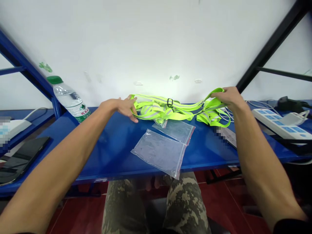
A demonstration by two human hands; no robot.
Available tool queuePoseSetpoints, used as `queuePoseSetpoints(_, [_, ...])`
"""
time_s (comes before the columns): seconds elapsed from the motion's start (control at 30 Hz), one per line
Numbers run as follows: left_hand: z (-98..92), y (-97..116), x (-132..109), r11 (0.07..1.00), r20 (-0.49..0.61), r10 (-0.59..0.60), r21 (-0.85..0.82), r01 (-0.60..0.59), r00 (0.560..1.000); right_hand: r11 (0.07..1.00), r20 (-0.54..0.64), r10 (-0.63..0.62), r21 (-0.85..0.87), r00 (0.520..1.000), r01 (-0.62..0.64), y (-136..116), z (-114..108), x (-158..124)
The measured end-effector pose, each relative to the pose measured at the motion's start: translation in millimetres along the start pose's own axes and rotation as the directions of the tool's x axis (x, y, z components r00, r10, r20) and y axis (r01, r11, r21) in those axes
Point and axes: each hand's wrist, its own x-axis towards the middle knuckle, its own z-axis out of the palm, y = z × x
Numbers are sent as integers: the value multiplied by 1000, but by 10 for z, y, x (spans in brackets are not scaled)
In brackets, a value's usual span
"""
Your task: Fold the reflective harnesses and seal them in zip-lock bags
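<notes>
At the far left of the blue metal desk [117,143], a black phone [19,159] lies beside a white box [14,128], part of it pixelated. Further along stands a green-capped water bottle [69,99], close to the person's left forearm [73,146]; a careless sweep of that arm could tip it over.

The left hand [124,109] hovers at the near end of a bundled neon-yellow reflective vest [168,109], its fingers spread wide, the tips at or just against a strap. They do not appear to grip it. The vest lies in loose loops at the back of the desk, with a black buckle [170,102] near its middle. A looped strap could catch on that buckle and tangle if pulled unevenly.

Just in front, a small clear zip bag [176,130] lies partly under the vest, so tugging the vest could drag it along. A larger zip bag [158,152] overlaps it and has a corner past the desk's front edge; a nudge could send it onto the floor.

The right hand [227,99] pinches a raised vest strap between narrowly closed fingers. White cables [225,113] run close by, where the strap could snag, and a power strip [280,123] sits further right.
</notes>
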Motion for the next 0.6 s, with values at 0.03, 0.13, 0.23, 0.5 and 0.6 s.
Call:
queuePoseSetpoints(0.03, [10, -8, -4, 1000, -54, 8, -7, -8, 999, 1000, 15, 17, -6, 1000, -17, -24, 33, -33])
queuePoseSetpoints(0.13, [-15, -9, -54, 974, -166, 114, -175, -143, 980, 990, 123, -46, -130, 991, 62, -106, 90, -149])
queuePoseSetpoints(0.23, [-96, 83, -122, 888, -206, 172, -391, -242, 963, 922, 251, -313, -151, 916, 357, -295, 145, -386])
queuePoseSetpoints(0.5, [-287, 527, -248, 730, -352, 249, -544, -414, 902, 825, 527, -557, 259, 642, 502, -823, 718, -944])
queuePoseSetpoints(0.6, [-320, 455, -313, 740, -367, 230, -535, -407, 901, 857, 416, -511, 322, 753, 403, -757, 799, -796])
